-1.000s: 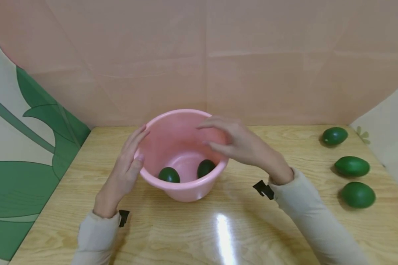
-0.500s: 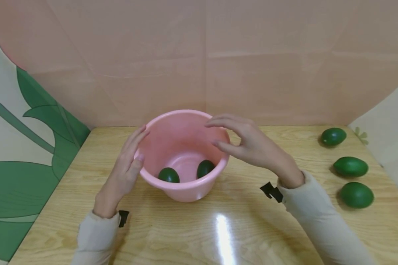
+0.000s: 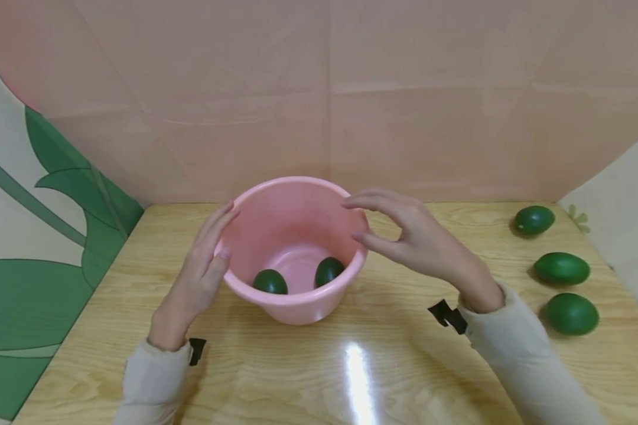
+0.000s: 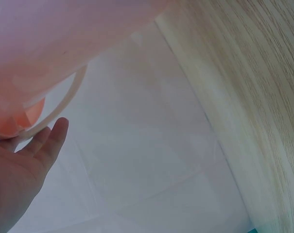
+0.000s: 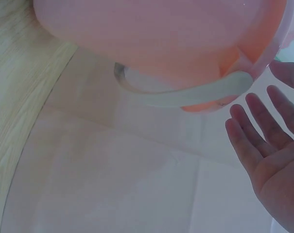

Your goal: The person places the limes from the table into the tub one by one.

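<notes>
A pink bucket [image 3: 305,310] stands on the table with its mouth tilted into the head view. Inside it lie two dark green oval fruits, the left one [image 3: 270,281] and the right one [image 3: 329,271], avocado-like in shape. My left hand [image 3: 194,268] holds the bucket's left rim, thumb over the edge and fingers along the outside. In the left wrist view its fingers [image 4: 54,141] lie near the bucket's pale handle [image 4: 71,97]. Beside the right rim, my right hand [image 3: 412,236] hovers with spread, gently bent fingers. The right wrist view shows nothing in its palm [image 5: 283,184].
Several more green fruits lie along the table's right side: a back one [image 3: 534,220], a middle one [image 3: 562,268] and a front one [image 3: 571,313]. A pinkish sheet [image 3: 329,100] hangs behind the wooden table [image 3: 276,372]. A leaf-patterned panel [image 3: 37,295] stands left.
My right hand has drawn back rightward from over the bucket's mouth to just beside its right rim. The left hand, the bucket and the fruits stay practically where they were.
</notes>
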Available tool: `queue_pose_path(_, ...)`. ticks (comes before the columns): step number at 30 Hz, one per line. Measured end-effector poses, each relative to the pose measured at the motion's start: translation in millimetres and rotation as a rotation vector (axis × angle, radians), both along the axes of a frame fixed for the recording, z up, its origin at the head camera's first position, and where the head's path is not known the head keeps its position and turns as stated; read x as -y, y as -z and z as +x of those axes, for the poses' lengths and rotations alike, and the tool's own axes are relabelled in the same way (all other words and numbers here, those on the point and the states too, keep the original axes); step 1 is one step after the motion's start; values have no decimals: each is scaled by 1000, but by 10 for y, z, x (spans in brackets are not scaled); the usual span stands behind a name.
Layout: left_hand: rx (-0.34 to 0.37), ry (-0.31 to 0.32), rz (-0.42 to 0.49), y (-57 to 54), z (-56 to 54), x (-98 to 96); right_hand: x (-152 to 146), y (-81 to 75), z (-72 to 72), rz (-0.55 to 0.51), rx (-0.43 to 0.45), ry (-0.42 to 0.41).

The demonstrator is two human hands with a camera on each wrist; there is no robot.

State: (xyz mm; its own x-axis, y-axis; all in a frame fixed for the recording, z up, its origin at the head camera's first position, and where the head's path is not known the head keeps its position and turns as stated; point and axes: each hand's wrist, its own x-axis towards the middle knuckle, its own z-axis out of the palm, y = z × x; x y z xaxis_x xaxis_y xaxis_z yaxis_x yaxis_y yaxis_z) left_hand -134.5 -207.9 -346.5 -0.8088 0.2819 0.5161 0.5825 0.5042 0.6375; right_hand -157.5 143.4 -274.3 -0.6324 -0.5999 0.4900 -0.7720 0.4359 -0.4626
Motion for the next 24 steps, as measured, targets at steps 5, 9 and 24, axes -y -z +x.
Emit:
queue_pose_path(5, -12, 1, -2, 1, 4, 2, -67, 16, 40, 5, -21, 22)
queue_pose_path(9, -20, 4, -2, 6, 3, 6, -117, 21, 62, 7, -39, 32)
queue_pose_path(24, -15, 14, 4, 13, 0, 1, -313, 72, 158, 29, -46, 111)
